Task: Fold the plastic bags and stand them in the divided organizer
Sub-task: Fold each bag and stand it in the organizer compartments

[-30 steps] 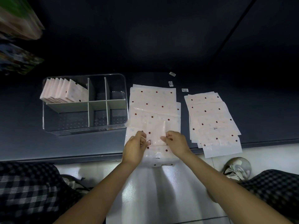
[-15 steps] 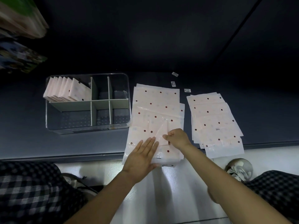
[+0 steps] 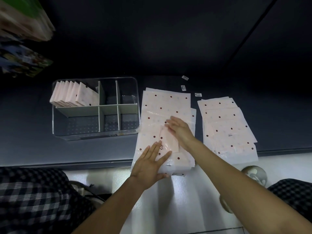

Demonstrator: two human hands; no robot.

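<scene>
A stack of pale pink plastic bags with dark dots (image 3: 166, 105) lies flat on the dark surface in front of me. On top of it sits a partly folded bag (image 3: 168, 141). My left hand (image 3: 152, 163) presses flat on the near part of that bag, fingers straight. My right hand (image 3: 179, 130) lies over the fold's far right side, fingers extended and blurred. The clear divided organizer (image 3: 94, 135) stands to the left. Several folded bags (image 3: 74, 94) stand upright in its back left compartment.
A second pile of flat dotted bags (image 3: 228, 127) lies to the right. Small label stickers (image 3: 183, 87) sit beyond the stacks. The dark surface ends at a front edge (image 3: 67, 163), with white floor and my checked trouser legs (image 3: 33, 200) below.
My left hand went from pinching the bag to lying flat on it. My right hand released its pinch and slid up and right over the folded flap with fingers extended.
</scene>
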